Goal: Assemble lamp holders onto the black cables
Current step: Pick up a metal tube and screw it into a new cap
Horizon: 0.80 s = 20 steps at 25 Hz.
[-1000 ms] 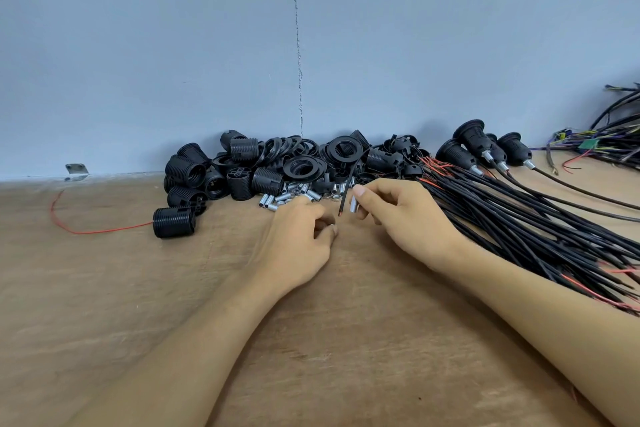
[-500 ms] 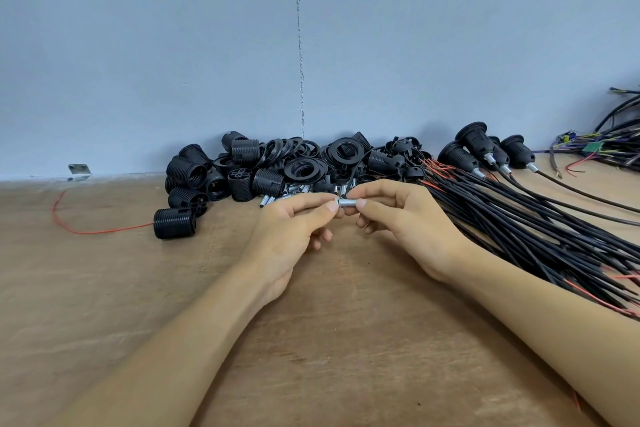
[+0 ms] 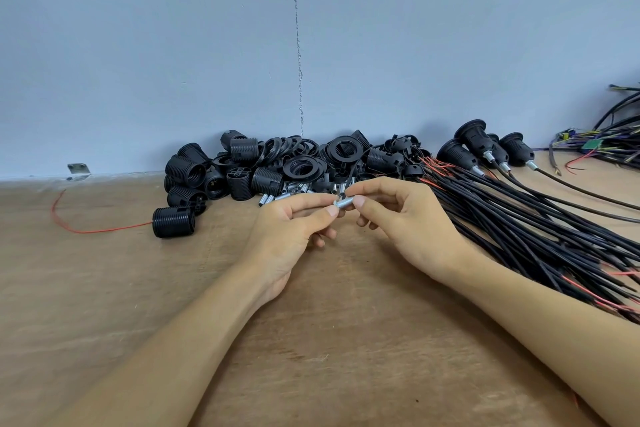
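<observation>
Both hands meet mid-table: left hand (image 3: 294, 232) and right hand (image 3: 405, 222) each pinch an end of one small metal tube (image 3: 344, 203). Lamp holders (image 3: 263, 166) heaped far centre by the wall; black cables (image 3: 540, 229) fanned right, touching the heap.

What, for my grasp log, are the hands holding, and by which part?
A small silver tube, pinched at both ends: fingers of the left hand on its left end, of the right hand on its right.
</observation>
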### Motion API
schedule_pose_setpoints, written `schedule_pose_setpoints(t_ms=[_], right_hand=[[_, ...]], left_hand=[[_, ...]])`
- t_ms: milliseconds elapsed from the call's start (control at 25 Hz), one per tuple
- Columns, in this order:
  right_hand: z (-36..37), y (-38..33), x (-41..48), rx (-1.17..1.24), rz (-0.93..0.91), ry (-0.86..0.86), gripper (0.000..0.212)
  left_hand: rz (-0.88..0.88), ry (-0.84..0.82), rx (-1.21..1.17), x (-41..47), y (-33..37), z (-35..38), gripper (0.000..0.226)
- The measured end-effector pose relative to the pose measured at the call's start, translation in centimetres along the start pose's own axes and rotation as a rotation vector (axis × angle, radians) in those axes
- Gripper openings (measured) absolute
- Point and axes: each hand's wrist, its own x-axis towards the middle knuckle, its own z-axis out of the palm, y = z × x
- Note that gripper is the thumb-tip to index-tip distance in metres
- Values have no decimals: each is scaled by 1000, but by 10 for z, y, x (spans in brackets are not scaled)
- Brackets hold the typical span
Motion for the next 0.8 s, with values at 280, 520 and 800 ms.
schedule_pose_setpoints(t_ms=[280, 520, 800], right_hand=[[1, -1, -2, -45, -16, 9, 10], [1, 1, -2, -88, 7, -1, 8], [0, 1, 0, -258, 54, -23, 34]], left_hand=[[4, -9, -18, -1, 0, 0, 16], [6, -4, -21, -1, 0, 0, 17], [58, -61, 4, -4, 1, 0, 22]])
